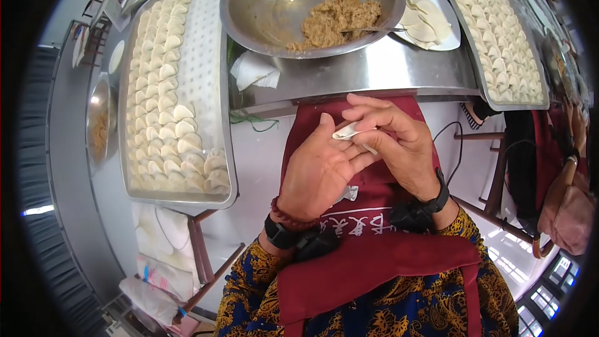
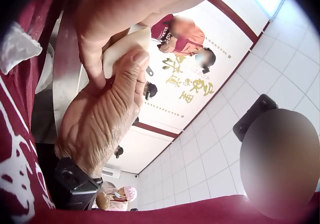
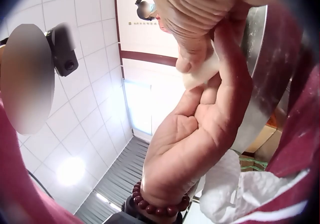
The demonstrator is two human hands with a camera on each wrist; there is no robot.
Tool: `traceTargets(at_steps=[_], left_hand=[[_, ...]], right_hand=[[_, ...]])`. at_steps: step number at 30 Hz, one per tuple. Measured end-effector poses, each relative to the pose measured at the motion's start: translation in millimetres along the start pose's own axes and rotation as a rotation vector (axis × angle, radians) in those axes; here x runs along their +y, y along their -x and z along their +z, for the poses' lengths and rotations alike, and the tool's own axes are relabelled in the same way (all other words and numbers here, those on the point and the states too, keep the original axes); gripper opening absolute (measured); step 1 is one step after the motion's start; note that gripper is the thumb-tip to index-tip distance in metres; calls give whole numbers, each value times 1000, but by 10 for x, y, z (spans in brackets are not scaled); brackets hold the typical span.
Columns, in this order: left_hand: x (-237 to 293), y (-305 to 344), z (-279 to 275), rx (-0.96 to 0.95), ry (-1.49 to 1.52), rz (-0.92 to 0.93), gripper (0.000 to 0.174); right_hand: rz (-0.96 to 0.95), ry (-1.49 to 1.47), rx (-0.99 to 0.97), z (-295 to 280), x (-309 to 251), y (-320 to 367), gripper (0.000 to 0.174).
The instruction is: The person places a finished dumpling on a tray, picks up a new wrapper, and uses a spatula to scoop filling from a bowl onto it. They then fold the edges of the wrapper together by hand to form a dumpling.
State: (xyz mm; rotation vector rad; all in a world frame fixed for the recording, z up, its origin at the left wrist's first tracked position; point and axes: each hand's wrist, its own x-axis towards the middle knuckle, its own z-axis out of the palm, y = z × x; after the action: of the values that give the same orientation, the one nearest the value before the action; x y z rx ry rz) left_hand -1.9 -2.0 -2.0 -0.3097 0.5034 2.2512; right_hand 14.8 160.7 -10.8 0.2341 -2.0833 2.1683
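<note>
A pale folded dumpling wrapper (image 1: 347, 131) is between both hands above the apron. My left hand (image 1: 318, 175) lies palm up, its thumb at the wrapper's left end and its fingers beneath. From the right, my right hand (image 1: 399, 143) pinches the wrapper with thumb and fingers. In the left wrist view the right thumb presses the smooth side of the wrapper (image 2: 125, 51). The right wrist view shows one end of the wrapper (image 3: 202, 74) between the hands; any filling inside is hidden.
A metal bowl (image 1: 262, 15) of brown filling (image 1: 340, 17) with a utensil stands ahead. Beside it is a plate (image 1: 450, 36) of round wrappers (image 1: 424, 20). Trays of dumplings flank it, left (image 1: 209, 56) and right (image 1: 499, 105). A crumpled white tissue (image 1: 256, 72) lies near the table edge.
</note>
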Motion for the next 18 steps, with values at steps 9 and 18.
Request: traceTargets(at_steps=[9, 18], left_hand=[[-36, 3, 25, 1, -114, 73, 48], [-28, 23, -7, 54, -309, 131, 33]], right_hand=[[-42, 153, -40, -36, 21, -7, 9], [83, -90, -9, 31, 35, 27, 22]])
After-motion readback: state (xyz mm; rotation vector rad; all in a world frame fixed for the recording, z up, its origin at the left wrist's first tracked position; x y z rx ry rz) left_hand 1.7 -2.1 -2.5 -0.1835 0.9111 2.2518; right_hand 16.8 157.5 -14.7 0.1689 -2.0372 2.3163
